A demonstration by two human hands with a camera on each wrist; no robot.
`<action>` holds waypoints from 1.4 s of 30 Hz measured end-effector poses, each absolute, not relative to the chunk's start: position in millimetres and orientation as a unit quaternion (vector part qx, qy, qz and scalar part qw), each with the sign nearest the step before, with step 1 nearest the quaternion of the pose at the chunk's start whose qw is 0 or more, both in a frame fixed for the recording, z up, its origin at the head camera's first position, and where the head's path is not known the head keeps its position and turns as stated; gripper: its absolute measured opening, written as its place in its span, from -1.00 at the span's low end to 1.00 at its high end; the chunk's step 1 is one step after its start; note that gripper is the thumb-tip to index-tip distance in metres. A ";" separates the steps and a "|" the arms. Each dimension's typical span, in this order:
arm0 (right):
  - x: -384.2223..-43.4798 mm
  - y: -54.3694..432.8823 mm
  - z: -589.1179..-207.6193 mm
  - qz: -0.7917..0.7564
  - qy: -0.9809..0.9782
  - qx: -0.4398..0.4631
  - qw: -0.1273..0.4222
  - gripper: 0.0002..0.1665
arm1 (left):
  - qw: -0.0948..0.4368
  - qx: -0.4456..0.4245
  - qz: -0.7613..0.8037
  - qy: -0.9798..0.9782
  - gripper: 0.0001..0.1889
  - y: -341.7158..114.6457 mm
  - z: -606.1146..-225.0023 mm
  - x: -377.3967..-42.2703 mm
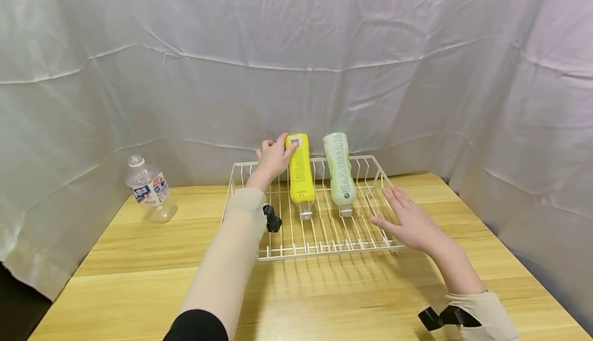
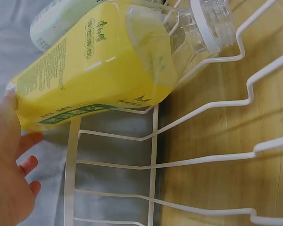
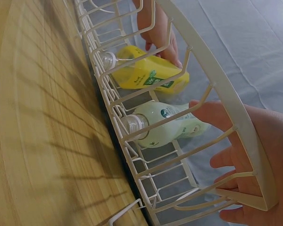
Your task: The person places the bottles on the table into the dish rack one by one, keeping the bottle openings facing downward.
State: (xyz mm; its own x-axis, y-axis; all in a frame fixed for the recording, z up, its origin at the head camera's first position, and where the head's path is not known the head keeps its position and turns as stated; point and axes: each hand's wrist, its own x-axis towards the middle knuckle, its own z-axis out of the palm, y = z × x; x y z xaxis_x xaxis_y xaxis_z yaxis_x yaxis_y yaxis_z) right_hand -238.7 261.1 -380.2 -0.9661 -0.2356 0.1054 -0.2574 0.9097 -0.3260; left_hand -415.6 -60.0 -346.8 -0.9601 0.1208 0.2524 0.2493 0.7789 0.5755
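Observation:
A yellow-labelled bottle point(image 1: 301, 171) leans neck-down in a white wire dish rack point(image 1: 319, 250). My left hand point(image 1: 273, 158) holds it near its raised base, thumb on the front and index finger at the base's edge. In the left wrist view the yellow bottle point(image 2: 94, 66) shows its uncapped clear neck against the wires, with the other fingers loosely bent beside it. To its right a pale green bottle point(image 1: 340, 168) also stands neck-down in the rack. My right hand point(image 1: 410, 220) is spread at the rack's right side; in the right wrist view its fingers point(image 3: 221, 157) are behind the side wires.
On the wooden table point(image 1: 139, 274), left of the rack, a clear empty bottle point(image 1: 150, 189) with a white and blue label stands upright, without a cap. A grey curtain point(image 1: 259, 89) hangs close behind the rack and along both sides.

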 end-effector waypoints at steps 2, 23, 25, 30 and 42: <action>-238.8 261.2 -380.8 0.170 -0.977 0.126 0.032 0.11 | 0.107 -0.096 -0.311 -0.939 -0.32 -60.1 -347.1 -415.4; -238.2 263.2 -381.5 0.175 -0.976 0.123 0.033 0.11 | 0.115 -0.105 -0.320 -0.935 -0.28 -57.0 -340.3 -413.0; -238.3 263.1 -381.2 0.176 -0.976 0.123 0.032 0.11 | 0.103 -0.098 -0.335 -0.931 -0.21 -55.8 -340.5 -413.3; -238.8 262.4 -381.3 0.174 -0.976 0.124 0.033 0.10 | 0.078 -0.088 -0.355 -0.927 -0.02 -52.2 -342.3 -413.3; -239.8 258.6 -379.6 0.175 -0.976 0.127 0.035 0.11 | 0.109 -0.099 -0.288 -0.946 0.01 -47.7 -340.9 -410.0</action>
State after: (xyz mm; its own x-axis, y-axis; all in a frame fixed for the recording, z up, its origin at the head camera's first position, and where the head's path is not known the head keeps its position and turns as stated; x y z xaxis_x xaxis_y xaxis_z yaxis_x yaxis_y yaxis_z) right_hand -239.8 258.6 -379.6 -0.9653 -0.2359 0.1120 -0.2601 0.9064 -0.3327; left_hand -410.0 -47.7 -340.9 -0.9566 0.1254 0.2629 0.2505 0.8147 0.5230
